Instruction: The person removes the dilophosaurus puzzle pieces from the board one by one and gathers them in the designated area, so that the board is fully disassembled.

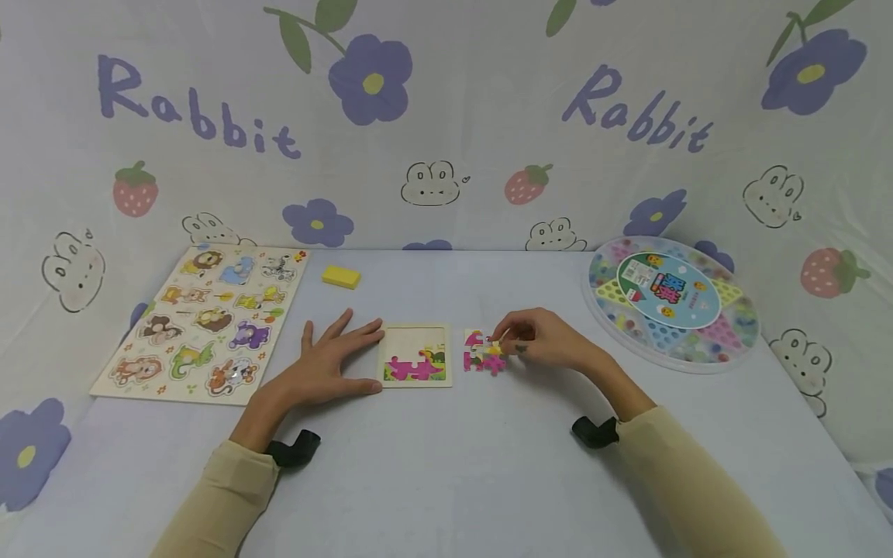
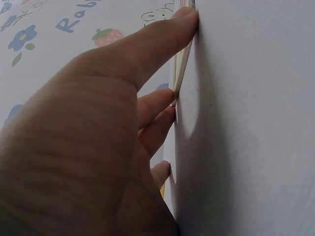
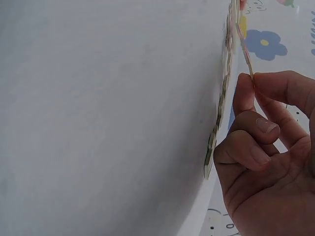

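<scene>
A small square wooden puzzle tray (image 1: pixel 412 339) lies in the middle of the table. Joined pink and green pieces (image 1: pixel 415 370) fill its lower part; its upper left is bare board. With spread fingers, my left hand (image 1: pixel 317 368) touches the tray's left edge, thumb at the lower corner. Right of the tray lies a cluster of loose puzzle pieces (image 1: pixel 474 360), pink with some yellow and green. Over that cluster, my right hand (image 1: pixel 544 339) pinches a thin puzzle piece (image 3: pixel 245 51) between thumb and index finger, tilted above the others. Its printed face is mostly hidden in the right wrist view.
An animal picture board (image 1: pixel 198 325) lies at the left, beyond my left hand. A yellow block (image 1: pixel 341 277) sits behind the tray. At the back right is a round, flat bead box (image 1: pixel 725 333) with a blue label. A printed curtain (image 1: pixel 446 116) hangs behind the table.
</scene>
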A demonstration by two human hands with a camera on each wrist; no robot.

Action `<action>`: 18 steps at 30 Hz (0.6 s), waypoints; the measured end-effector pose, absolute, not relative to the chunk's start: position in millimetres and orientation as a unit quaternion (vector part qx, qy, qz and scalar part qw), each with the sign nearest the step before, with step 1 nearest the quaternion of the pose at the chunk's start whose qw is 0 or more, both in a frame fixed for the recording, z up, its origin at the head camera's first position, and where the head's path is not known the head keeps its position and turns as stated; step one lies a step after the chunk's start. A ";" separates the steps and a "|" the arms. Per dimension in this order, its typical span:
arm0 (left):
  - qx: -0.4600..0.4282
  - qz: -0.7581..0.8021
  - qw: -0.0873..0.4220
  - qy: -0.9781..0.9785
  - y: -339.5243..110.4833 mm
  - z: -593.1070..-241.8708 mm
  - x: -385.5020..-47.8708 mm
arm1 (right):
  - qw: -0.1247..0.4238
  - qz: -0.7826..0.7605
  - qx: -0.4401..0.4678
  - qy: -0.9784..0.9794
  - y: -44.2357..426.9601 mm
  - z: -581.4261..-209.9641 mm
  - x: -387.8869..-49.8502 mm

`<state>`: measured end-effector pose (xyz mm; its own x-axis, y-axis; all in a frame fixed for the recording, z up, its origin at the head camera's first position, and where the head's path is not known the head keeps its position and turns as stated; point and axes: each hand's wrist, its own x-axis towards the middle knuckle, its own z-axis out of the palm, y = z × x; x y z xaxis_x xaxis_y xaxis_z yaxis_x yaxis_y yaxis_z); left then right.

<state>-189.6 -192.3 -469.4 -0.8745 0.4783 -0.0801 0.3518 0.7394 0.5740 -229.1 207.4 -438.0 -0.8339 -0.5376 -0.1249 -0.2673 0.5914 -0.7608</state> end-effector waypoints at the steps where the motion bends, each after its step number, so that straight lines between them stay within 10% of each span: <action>1: 0.224 0.284 0.112 0.926 -192.4 -469.4 -189.5 | 0.173 -0.385 -0.229 0.877 209.1 -437.9 -228.5; 18: 0.220 0.284 0.113 0.926 -192.3 -469.7 -189.8 | 0.171 -0.351 -0.244 0.887 220.8 -439.2 -226.1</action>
<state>-189.8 -192.3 -469.7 -0.8779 0.4713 -0.0846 0.3426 0.7416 0.5767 -226.1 220.8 -439.2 -0.8219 -0.5540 -0.1328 -0.3132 0.6341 -0.7070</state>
